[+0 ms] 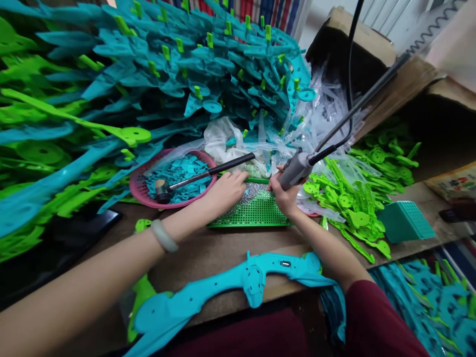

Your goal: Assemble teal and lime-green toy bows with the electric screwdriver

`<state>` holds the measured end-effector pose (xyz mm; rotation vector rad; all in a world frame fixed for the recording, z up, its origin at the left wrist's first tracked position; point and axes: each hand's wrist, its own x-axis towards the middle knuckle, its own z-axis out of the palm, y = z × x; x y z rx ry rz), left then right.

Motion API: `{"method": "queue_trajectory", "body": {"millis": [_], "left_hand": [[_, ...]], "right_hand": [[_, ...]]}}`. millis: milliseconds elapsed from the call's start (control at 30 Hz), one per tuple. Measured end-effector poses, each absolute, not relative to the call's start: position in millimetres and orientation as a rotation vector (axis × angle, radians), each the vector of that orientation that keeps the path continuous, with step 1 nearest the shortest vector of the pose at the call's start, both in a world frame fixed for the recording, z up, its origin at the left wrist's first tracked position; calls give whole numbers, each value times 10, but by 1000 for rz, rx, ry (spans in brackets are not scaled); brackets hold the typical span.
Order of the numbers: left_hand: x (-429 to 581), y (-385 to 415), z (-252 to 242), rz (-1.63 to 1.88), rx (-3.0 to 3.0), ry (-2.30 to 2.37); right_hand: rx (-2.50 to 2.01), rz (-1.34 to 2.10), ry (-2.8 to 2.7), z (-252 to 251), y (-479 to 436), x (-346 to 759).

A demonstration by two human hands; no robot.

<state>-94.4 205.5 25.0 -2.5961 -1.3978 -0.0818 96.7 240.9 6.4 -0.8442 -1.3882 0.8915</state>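
Observation:
My right hand (285, 193) is wrapped around a grey electric screwdriver (295, 171), which hangs from a rod and a black cable. Over a green perforated basket (256, 218) holding small silvery screws (255, 192), my left hand (231, 188) has its fingers curled down and closed at the screws. What sits between those fingertips is hidden. Nearest my body, a blue plastic toy bow part (223, 282) lies across the table edge, with a small metal piece set in its right arm. A green plastic part (143, 292) shows beneath its left end.
A pink basket (136, 191) holds small blue pieces, with a black-handled hammer (208, 173) across it. Blue parts (223, 64) are piled behind, green parts (357, 203) at right. Translucent pieces (320, 109), a teal box (405, 220) and a cardboard box (405, 94) are also there.

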Motion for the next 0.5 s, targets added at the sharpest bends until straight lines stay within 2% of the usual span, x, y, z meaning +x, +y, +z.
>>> {"method": "queue_trajectory", "body": {"millis": [267, 500], "left_hand": [[-932, 2094, 257, -39, -2585, -1410], [-966, 2155, 187, -88, -2592, -1416]], "right_hand": [[-747, 970, -1276, 265, 2402, 1069], [-830, 990, -1369, 84, 2275, 877]]}}
